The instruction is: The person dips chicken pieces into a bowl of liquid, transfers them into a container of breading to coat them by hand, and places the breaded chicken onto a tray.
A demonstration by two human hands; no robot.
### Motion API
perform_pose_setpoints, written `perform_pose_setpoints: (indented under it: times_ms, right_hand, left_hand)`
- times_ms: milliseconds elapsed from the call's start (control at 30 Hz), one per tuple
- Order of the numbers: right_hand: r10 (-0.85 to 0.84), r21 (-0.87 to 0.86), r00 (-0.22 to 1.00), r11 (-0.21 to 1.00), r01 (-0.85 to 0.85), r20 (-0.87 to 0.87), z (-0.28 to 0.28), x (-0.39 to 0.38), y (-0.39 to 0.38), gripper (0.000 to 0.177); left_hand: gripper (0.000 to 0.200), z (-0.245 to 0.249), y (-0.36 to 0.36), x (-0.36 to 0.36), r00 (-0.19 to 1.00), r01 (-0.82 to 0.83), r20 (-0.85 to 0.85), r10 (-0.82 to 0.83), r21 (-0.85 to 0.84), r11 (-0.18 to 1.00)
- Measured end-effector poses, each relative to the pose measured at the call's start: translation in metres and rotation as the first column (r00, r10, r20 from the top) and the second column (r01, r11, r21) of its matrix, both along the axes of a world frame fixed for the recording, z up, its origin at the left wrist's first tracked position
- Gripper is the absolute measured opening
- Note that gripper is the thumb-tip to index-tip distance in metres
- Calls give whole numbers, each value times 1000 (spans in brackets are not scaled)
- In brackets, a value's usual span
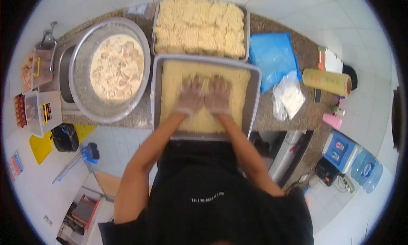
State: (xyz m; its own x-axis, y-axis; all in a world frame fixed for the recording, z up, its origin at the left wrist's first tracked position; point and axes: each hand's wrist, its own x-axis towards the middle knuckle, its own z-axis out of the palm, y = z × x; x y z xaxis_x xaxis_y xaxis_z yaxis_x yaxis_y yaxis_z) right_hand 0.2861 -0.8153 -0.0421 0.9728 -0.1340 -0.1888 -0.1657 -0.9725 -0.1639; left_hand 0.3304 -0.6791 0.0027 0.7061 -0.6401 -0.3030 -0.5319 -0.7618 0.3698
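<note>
A grey rectangular tub [256, 90] holds a deep layer of pale yellow breadcrumbs [174, 77]. Both hands, in thin clear gloves, press down into the crumbs near the tub's middle. My left hand [191, 96] lies flat with its fingers stretched away from me. Beside it, a small gap apart, my right hand [218, 96] lies the same way. The fingertips are partly sunk in crumbs, and whatever lies under the palms is hidden. Behind the tub stands a second tray [247, 37] filled with rows of crumb-coated pieces [197, 26].
On the left, a large metal bowl [78, 81] contains pieces in creamy batter [119, 68], beside a sink [66, 75]. To the right lie a blue plastic bag [272, 58], a clear bag of white powder [290, 96] and a roll of wrap [325, 81].
</note>
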Motion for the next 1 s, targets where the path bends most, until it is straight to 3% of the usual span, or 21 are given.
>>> perform_pose_setpoints:
  times_ms: [33, 67, 100, 133, 167, 200, 267, 300, 367, 400, 467, 500, 567, 633, 700, 767, 800, 833, 867, 933, 1000]
  right_hand:
    - [38, -32, 997, 999, -36, 61, -5, -1, 1, 58]
    - [66, -52, 993, 997, -61, 96, -9, -9, 8, 52]
    - [46, -31, 999, 998, -46, 15, 1, -43, 11, 52]
    - [211, 66, 948, 977, -201, -237, 6, -37, -6, 54]
    - [385, 152, 839, 923, -354, -385, 4, 13, -32, 56]
    - [388, 134, 846, 922, -364, -365, 3, 35, -47, 56]
    - [278, 371, 792, 926, -71, -543, 5, 29, -60, 50]
    - [273, 358, 805, 930, -81, -528, 16, 33, -66, 50]
    - [7, 176, 917, 982, 69, -400, 44, 20, -63, 45]
    - [12, 176, 918, 982, 63, -396, 48, 20, -62, 45]
    - [57, 156, 761, 986, 58, -646, 57, 20, -63, 45]
    - [54, 150, 771, 987, 54, -635, 54, 19, -67, 45]
    - [71, 168, 944, 986, -17, -322, 36, -7, -67, 47]
    - [-6, 219, 952, 973, 77, -307, 75, -12, -59, 47]
    - [-77, 275, 952, 948, 163, -297, 99, -24, -52, 49]
    - [-68, 215, 997, 975, 57, 42, 111, -44, -51, 51]
    - [-67, 215, 997, 975, 55, 48, 118, -49, -47, 51]
    - [-68, 255, 976, 967, 13, 208, 124, -54, -43, 52]
    - [-74, 287, 928, 957, -36, 364, 128, -53, -41, 53]
    - [-107, 324, 942, 946, -2, 318, 106, -52, -38, 52]
    - [-124, 345, 947, 939, 14, 297, 103, -33, -44, 52]
  left_hand:
    - [45, 23, 0, 6, 998, -53, 29, 55, -77, 996]
    - [45, -14, -1, 33, 997, -50, 48, 54, -78, 996]
    - [44, -74, 6, 26, 978, 122, -163, -130, -57, 991]
    - [43, -107, 10, 19, 905, 272, -317, -284, -83, 959]
    - [43, -91, 3, 47, 928, 256, -257, -269, -85, 963]
    - [49, -62, -2, 62, 925, 257, -299, -234, 43, 965]
    - [55, -31, 7, 49, 904, 280, -377, -203, 162, 946]
    - [54, -23, 14, 56, 941, 171, -314, -124, 125, 977]
    - [52, -6, 22, 56, 961, 54, -275, -30, 82, 995]
    - [52, 3, 22, 63, 922, 58, -387, 28, 208, 977]
    - [52, 15, 24, 64, 874, 81, -478, 89, 324, 943]
    - [52, 20, 28, 62, 876, 26, -472, 94, 241, 970]
    - [53, 17, 39, 50, 874, -20, -476, 95, 161, 987]
    - [49, 1, 47, 42, 955, -123, -278, 104, -50, 991]
    - [45, 51, 53, 29, 974, -156, -189, 125, -159, 975]
    - [41, 72, 57, 20, 983, -176, -105, 153, -268, 947]
    - [39, 73, 59, 19, 991, -118, -108, 81, -402, 908]
    - [36, 73, 60, 20, 995, -62, -100, 10, -528, 847]
    - [36, 60, 56, 23, 996, -58, -92, 12, -528, 848]
    - [32, 31, 47, 22, 995, -20, -98, -4, -251, 968]
    - [35, 34, 44, 34, 998, -33, -67, 14, -295, 955]
